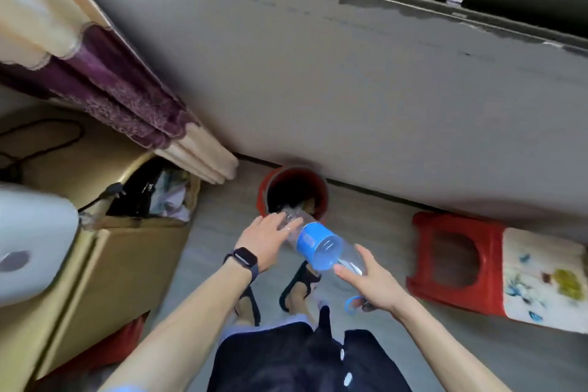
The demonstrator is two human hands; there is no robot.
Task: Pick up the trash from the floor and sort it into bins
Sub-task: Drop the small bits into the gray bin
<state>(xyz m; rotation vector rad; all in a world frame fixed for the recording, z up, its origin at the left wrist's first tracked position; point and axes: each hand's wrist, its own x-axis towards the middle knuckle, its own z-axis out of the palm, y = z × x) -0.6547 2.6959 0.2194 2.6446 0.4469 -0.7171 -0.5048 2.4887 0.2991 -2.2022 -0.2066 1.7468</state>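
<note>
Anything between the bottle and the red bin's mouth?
Nothing visible. The bottle, between the left hand and right hand, points neck-first at the bin. Its neck overlaps the open mouth in this view. No lid or object covers it.

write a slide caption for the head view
Left hand steadies and right hand holds a clear blue-labelled bottle, neck toward the red bin by the wall.

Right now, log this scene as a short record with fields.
bottle: clear plastic, blue label, tilted, neck toward the red bin
left hand: straight fingers rest on its neck end
right hand: thumb and fingers pinch its base end
red bin: on the floor against the wall, open
cardboard box: left of the bin, open
red stool: right of the bin
</note>
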